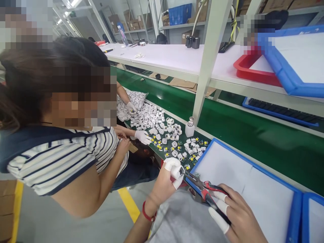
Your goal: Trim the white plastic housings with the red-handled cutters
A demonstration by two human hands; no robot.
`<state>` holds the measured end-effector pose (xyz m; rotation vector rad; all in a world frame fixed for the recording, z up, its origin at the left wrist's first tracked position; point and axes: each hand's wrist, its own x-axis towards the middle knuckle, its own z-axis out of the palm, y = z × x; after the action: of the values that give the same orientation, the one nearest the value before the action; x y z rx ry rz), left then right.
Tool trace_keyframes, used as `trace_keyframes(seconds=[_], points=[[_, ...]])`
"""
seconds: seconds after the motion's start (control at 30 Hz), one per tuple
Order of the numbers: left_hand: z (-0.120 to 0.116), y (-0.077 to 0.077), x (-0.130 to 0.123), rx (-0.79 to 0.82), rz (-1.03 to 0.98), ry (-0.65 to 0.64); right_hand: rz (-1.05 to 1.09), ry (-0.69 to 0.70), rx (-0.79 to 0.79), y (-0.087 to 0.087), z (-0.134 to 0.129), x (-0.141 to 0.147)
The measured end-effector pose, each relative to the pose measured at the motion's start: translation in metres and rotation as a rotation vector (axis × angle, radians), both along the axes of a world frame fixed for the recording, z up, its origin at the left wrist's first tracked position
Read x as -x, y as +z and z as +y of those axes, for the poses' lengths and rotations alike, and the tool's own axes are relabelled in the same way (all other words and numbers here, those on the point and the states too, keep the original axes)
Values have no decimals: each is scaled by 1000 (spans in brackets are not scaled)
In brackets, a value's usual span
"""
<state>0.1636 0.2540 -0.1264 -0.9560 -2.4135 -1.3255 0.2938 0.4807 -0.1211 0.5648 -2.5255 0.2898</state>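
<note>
Left hand, its fingers in white finger cots, closed on a small white part; my right hand grips red-handled pliers, tips at that part. Figure also shows my blue-rimmed tray lined with white sheet, beside the green conveyor belt bearing a white bottle, heaped white plastic housings and small circuit boards.

Top: grey fabric garment, at 6 o'clock
Left hand: white finger cots, at 6 o'clock
Left wrist: thin red wristband, at 7 o'clock
Right hand: three white rubber finger cots, at 5 o'clock
</note>
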Motion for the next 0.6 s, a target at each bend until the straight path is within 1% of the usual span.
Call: trace_keyframes(seconds=[0.07, 0.13, 0.27, 0.43, 0.57, 0.6], points=[[-1, 3, 0, 10, 38, -3, -2, -3, 28, 0, -1, -1], [-2, 3, 0, 17, 29, -16, 11, -18, 44, 2, -2, -2], [-3, 0, -3, 36, -31, -16, 31, -48, 2, 10, -5, -5], [2, 0, -6, 48, 7, 59, 21, -107, 64, 20, -16, -4], [9, 4, -7, 91, 110, 116, 42, -155, 92, 22, -20, -3], [10, 4, -8, 102, 124, 129, 43, -146, 81, 21, -19, -3]])
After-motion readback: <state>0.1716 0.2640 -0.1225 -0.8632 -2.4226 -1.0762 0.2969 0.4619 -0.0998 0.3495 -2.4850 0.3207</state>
